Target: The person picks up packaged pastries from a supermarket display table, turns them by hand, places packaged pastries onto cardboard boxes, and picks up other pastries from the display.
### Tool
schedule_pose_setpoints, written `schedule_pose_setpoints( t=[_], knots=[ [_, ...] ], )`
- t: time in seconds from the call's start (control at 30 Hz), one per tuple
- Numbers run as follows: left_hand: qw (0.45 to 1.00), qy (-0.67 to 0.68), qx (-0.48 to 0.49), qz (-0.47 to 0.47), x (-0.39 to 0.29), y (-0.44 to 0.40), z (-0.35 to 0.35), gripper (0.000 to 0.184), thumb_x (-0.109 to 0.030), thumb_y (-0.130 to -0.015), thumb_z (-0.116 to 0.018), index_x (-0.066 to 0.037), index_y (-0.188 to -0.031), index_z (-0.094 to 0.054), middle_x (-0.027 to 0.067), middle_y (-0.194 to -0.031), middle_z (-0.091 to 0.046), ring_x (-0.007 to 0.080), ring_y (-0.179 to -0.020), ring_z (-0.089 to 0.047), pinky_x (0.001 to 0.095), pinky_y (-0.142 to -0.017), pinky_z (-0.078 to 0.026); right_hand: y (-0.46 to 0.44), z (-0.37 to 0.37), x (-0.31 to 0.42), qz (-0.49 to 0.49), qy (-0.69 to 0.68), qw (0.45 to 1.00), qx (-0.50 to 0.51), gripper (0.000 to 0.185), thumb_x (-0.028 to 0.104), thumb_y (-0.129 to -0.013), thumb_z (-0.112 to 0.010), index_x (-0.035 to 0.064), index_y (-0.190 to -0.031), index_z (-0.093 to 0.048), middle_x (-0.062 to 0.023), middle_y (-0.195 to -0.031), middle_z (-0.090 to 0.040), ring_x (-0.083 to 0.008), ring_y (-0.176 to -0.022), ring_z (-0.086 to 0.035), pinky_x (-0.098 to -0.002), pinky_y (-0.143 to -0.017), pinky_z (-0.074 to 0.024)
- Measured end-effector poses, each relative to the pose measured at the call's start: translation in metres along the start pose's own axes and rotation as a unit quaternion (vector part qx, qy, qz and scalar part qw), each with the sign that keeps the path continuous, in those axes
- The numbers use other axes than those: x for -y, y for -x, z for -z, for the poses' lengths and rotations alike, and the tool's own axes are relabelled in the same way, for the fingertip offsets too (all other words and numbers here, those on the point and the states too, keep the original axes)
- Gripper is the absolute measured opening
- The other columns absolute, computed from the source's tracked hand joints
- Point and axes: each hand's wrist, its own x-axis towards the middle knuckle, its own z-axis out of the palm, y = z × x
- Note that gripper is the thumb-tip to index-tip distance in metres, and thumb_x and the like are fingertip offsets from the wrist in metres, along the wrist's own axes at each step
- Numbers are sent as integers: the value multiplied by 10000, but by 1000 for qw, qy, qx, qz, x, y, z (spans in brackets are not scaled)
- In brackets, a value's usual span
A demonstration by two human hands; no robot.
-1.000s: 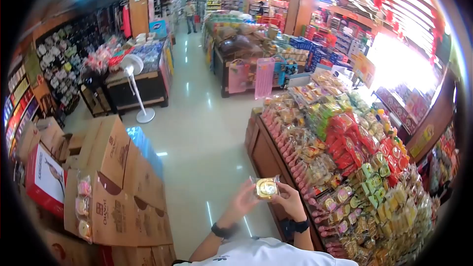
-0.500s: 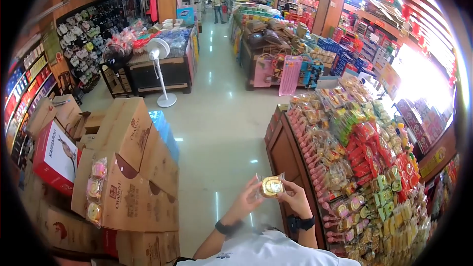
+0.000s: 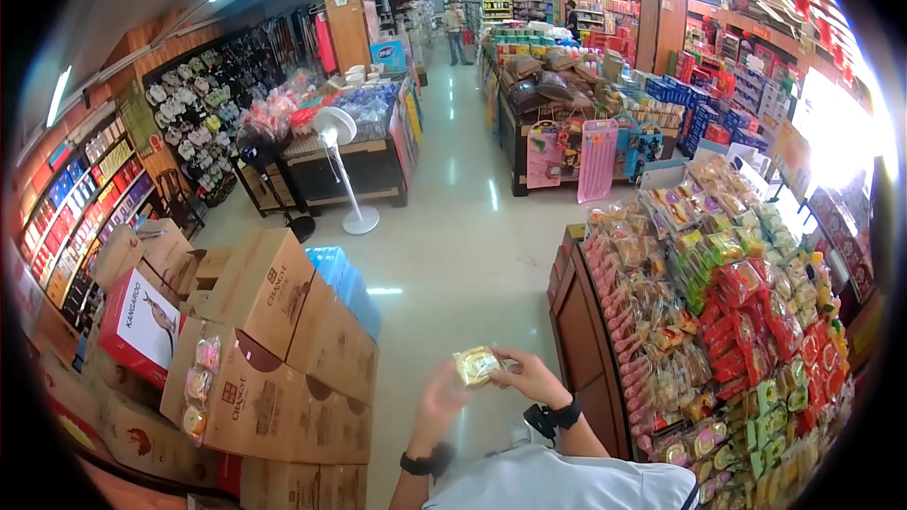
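Right hand (image 3: pixel 536 378) pinches wrapped pastry (image 3: pixel 475 366); left hand (image 3: pixel 437 404) blurs, its grip I cannot tell.

Small wrapped snack (image 3: pixel 475 366), held in mid-air

Near the viewer, around the middle, a small, pale yellow and cream snack in clear, shiny plastic sits slightly tilted, its right edge pinched between the thumb and fingers of the right hand (image 3: pixel 531 378).
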Motion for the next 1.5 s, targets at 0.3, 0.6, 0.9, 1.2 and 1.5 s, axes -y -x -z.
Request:
schedule_pose_setpoints(
  t=[0.3,0.6,0.9,1.2,1.5],
  knots=[
    [992,-117,46,-29,37,-79,-83,547,-167,-896,-763,-68,-1393,-556,171,-1566,-385,294,-1437,-391,403,-1123,-409,-5,108,-24,-10,-71,996,-45,563,120,-921,-711,-69,-1404,-492,-142,-1233,-652,-147,-824,-689,-282,-720,-568],
    [998,34,49,37,38,-86,-126,489,-49,-961,-629,-63,-1435,-508,201,-1572,-340,290,-1434,-400,389,-1127,-409,-21,155,-45,-43,-37,998,3,517,70,-903,-725,-65,-1367,-542,-76,-1049,-691,-104,-804,-660,-261,-708,-547],
    [998,-11,-51,-28,39,-72,-55,572,17,-943,-607,-76,-1486,-454,185,-1633,-208,288,-1490,-298,397,-1145,-402,-87,88,-41,-56,-74,990,105,512,28,-916,-665,-82,-1382,-483,-163,-1255,-611,-201,-930,-680,-292,-697,-596],
    [976,1,-207,-60,10,-26,88,599,120,-893,-538,-42,-1465,-475,181,-1650,-177,292,-1460,-357,376,-1107,-429,-176,-75,9,0,3,968,250,552,4,-908,-684,-77,-1410,-470,-179,-1323,-592,-191,-869,-710,-291,-705,-606],
    [948,-76,-289,-114,-24,2,211,628,120,-863,-524,-33,-1469,-468,177,-1641,-202,300,-1456,-361,338,-1030,-500,-219,-216,56,47,37,952,299,557,15,-910,-669,-70,-1420,-464,-172,-1344,-579,-199,-916,-700,-291,-715,-594]
  ],
)
